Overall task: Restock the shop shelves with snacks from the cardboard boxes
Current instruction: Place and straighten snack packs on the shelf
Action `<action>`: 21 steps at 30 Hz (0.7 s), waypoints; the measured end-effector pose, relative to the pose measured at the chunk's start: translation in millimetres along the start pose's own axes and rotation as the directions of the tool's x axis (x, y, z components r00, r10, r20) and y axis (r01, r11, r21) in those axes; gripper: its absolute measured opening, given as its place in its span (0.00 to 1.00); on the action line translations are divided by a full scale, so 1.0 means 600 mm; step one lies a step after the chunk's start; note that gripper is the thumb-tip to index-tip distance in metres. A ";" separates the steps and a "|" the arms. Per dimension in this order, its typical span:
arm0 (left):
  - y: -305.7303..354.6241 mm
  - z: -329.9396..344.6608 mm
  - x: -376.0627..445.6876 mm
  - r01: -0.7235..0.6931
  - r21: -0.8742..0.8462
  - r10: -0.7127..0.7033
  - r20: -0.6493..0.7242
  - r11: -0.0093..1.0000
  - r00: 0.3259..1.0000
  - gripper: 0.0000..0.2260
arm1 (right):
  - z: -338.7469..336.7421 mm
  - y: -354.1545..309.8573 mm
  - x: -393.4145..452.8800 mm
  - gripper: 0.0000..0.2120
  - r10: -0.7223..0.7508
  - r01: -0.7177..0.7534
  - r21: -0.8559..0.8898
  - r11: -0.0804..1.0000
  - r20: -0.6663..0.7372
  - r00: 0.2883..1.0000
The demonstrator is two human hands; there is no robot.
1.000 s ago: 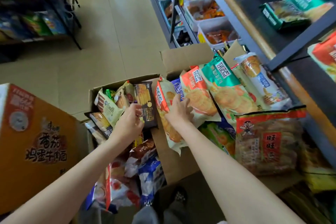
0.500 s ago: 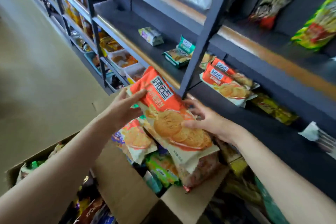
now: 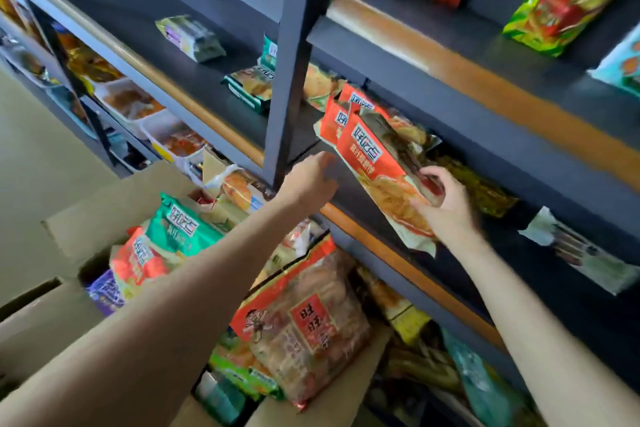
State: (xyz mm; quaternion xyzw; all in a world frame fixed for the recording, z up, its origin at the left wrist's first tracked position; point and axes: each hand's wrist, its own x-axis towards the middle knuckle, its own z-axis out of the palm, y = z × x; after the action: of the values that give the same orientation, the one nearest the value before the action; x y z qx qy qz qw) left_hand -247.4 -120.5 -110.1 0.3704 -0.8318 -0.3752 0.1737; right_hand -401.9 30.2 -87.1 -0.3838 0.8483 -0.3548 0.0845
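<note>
Now the orange biscuit packet (image 3: 375, 166) lies tilted at the shelf (image 3: 519, 246) edge, long axis running from 11 o'clock, where its top overlaps matching orange packets (image 3: 337, 116) on the shelf, down to 5 o'clock. Right hand (image 3: 446, 208) grips its lower end, fingers curled round the edge. Left hand (image 3: 310, 182) sits off at 9 o'clock, apart, loosely curled, holding nothing. Push likely goes toward 11–12 o'clock. Cardboard box (image 3: 114, 208) below at 7 o'clock.

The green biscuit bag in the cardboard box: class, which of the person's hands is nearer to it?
Left. The left hand hangs above and right of the green biscuit bag; the right hand is farther right, gripping the orange biscuit bag.
</note>
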 end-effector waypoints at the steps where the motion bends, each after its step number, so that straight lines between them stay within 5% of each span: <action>1: -0.004 0.007 0.010 -0.079 0.105 0.077 0.017 0.991 0.997 0.20 | 0.017 0.003 0.026 0.21 -0.009 0.009 -0.028 1.000 0.010 1.000; 5: -0.032 0.040 0.057 -0.203 0.407 0.154 0.151 0.891 0.976 0.23 | 0.082 -0.002 0.106 0.19 -0.094 0.108 -0.135 0.985 0.105 0.990; 8: -0.049 0.054 0.077 -0.214 0.454 0.122 0.223 0.865 0.967 0.21 | 0.109 0.002 0.144 0.17 -0.139 0.174 -0.234 0.957 0.158 0.978; 15: -0.091 0.016 0.004 -0.242 0.247 0.258 -0.036 0.938 0.965 0.17 | 0.138 0.000 0.160 0.19 -0.141 0.124 -0.477 0.870 0.000 0.990; 21: -0.181 -0.075 -0.176 -0.047 0.113 0.087 -0.378 0.992 0.922 0.14 | 0.176 -0.137 -0.033 0.18 -0.565 0.560 -0.207 0.802 0.038 0.824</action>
State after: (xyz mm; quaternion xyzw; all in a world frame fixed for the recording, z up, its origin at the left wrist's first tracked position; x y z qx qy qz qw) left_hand -99.0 -112.2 -163.4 0.4161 -0.8121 -0.2467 0.3262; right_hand -295.6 -49.6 -112.5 -0.6201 0.7298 -0.2778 -0.0760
